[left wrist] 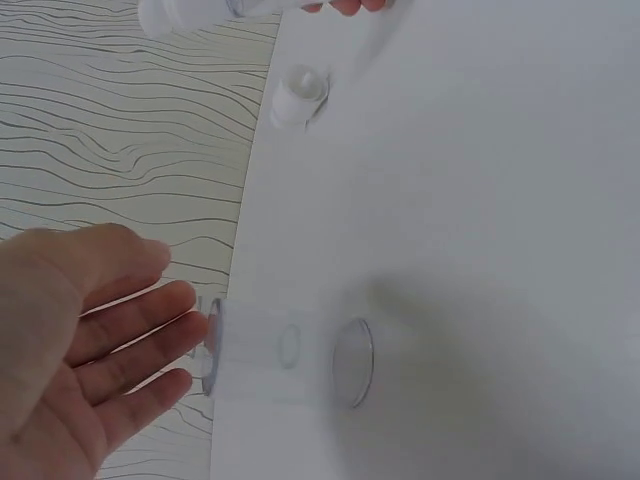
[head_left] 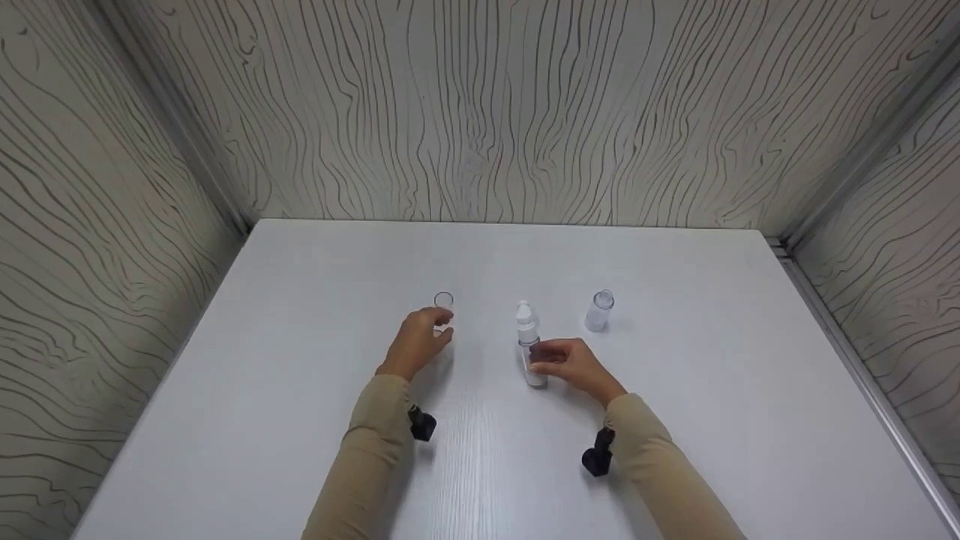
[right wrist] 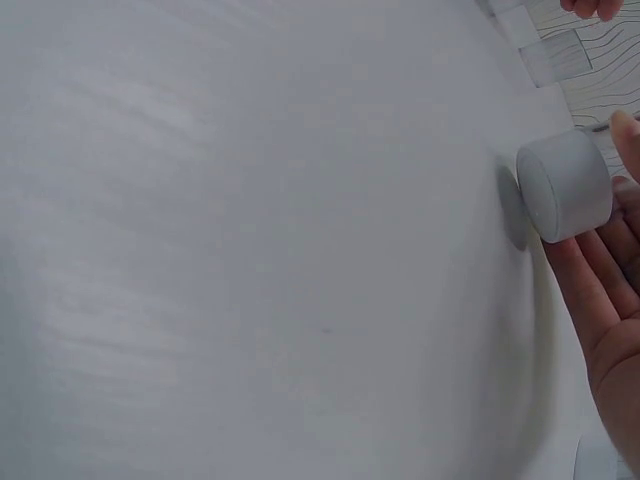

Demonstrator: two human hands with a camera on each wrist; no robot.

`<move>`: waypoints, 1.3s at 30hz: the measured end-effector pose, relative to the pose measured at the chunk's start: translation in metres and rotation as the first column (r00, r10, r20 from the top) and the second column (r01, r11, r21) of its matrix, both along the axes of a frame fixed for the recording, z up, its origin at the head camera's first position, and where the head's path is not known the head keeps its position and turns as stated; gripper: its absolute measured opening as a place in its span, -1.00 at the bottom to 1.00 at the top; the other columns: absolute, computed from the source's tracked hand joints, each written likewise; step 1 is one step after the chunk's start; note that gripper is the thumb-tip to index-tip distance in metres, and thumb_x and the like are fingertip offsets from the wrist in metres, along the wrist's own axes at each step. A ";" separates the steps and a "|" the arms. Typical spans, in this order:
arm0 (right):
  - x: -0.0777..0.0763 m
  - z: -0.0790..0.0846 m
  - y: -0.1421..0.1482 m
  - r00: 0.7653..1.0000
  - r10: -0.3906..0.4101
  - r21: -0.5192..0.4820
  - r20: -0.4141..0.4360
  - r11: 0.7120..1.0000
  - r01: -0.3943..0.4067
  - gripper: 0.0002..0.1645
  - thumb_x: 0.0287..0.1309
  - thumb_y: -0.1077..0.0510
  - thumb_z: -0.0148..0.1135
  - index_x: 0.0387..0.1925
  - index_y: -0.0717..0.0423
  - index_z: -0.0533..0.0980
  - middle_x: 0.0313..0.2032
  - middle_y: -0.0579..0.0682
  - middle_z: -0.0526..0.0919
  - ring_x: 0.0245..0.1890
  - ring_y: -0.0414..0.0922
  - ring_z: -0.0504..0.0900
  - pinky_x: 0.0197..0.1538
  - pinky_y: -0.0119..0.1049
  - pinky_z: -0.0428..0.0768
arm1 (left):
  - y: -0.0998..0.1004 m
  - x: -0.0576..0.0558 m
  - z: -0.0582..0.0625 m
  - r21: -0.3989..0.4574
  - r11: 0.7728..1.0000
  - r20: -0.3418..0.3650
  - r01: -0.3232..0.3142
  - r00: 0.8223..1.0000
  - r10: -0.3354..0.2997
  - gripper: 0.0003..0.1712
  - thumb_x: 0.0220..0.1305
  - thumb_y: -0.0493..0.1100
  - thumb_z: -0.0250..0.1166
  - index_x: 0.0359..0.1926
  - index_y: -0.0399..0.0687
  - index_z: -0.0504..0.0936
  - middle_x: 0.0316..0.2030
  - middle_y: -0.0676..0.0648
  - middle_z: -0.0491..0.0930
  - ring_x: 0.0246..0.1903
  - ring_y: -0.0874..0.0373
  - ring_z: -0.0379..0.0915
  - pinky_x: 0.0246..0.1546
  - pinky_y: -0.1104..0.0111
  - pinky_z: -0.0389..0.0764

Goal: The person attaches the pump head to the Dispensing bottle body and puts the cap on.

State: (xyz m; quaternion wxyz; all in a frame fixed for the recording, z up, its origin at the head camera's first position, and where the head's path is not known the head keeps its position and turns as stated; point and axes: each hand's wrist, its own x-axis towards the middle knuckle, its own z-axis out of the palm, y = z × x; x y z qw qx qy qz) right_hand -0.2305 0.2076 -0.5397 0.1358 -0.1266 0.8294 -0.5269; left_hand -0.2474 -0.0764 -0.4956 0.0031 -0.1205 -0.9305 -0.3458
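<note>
My right hand holds a slim bottle upright, fingers and thumb pinching its clear lower body. The bottle has a white pointed top and a white base; the right wrist view shows its round bottom with a shadow beside it on the table. My left hand is beside a clear, open-ended cylinder that stands on the table. In the left wrist view, the fingers are loosely extended, their tips right at the cylinder's upper rim, which they partly overlap.
A small clear container stands to the right of the bottle, farther back. The white table runs back to a wood-grain patterned wall, with similar panels on both sides. Black wrist cameras hang under both sleeves.
</note>
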 end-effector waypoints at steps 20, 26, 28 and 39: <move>0.000 0.002 -0.001 1.000 -0.005 0.032 0.007 0.999 0.005 -0.39 0.09 0.11 0.38 0.08 0.44 0.49 0.02 0.38 0.63 0.03 0.13 0.66 0.09 -0.26 0.67 | -0.026 0.004 -0.016 0.130 0.991 0.132 0.011 0.991 -0.028 -0.52 0.10 -0.34 0.38 0.08 -0.31 0.56 0.03 -0.25 0.63 0.10 -0.10 0.53 0.25 0.08 0.50; 0.000 0.001 0.000 1.000 0.001 0.013 0.019 1.000 -0.002 -0.40 0.12 0.12 0.35 0.10 0.44 0.47 0.03 0.39 0.62 0.06 0.20 0.64 0.15 -0.13 0.64 | -0.028 0.003 -0.019 0.147 0.989 0.175 0.004 0.984 -0.030 -0.51 0.12 -0.36 0.35 0.12 -0.30 0.54 0.04 -0.24 0.63 0.11 -0.11 0.53 0.24 0.07 0.52; -0.001 0.001 0.000 1.000 0.001 0.013 0.013 1.000 -0.002 -0.41 0.13 0.13 0.35 0.10 0.45 0.47 0.02 0.39 0.62 0.05 0.20 0.64 0.15 -0.11 0.64 | -0.028 0.003 -0.020 0.142 0.990 0.163 0.009 0.986 -0.033 -0.51 0.12 -0.37 0.35 0.11 -0.30 0.54 0.02 -0.25 0.64 0.09 -0.12 0.54 0.22 0.07 0.53; -0.001 -0.001 0.000 1.000 -0.010 0.027 0.011 1.000 0.010 -0.41 0.11 0.12 0.37 0.08 0.44 0.49 0.01 0.39 0.63 0.02 0.18 0.66 0.14 -0.12 0.65 | -0.027 0.004 -0.021 0.151 0.989 0.156 -0.001 0.988 -0.023 -0.52 0.10 -0.37 0.35 0.10 -0.32 0.55 0.00 -0.25 0.65 0.07 -0.10 0.55 0.22 0.06 0.53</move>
